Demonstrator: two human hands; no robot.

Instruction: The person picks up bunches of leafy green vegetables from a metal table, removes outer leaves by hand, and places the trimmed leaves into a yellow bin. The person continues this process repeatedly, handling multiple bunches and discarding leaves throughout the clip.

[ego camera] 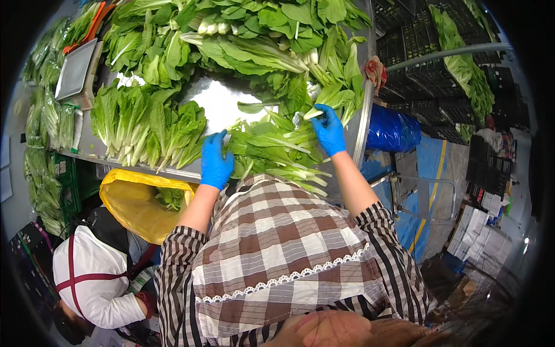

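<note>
My left hand, in a blue glove, rests at the left side of a loose pile of leafy greens at the table's near edge, its fingers apart. My right hand, gloved in blue too, has thumb and fingers at the pale stem end of a green leaf to the right of that pile. Left of my left hand, bunches of greens lie side by side, stems towards me. A large heap of greens covers the far part of the metal table.
A weighing scale stands at the left, near bagged greens. A yellow sack hangs open below the near edge. A person bends at the lower left. Black crates and a blue plastic-wrapped bundle are at the right.
</note>
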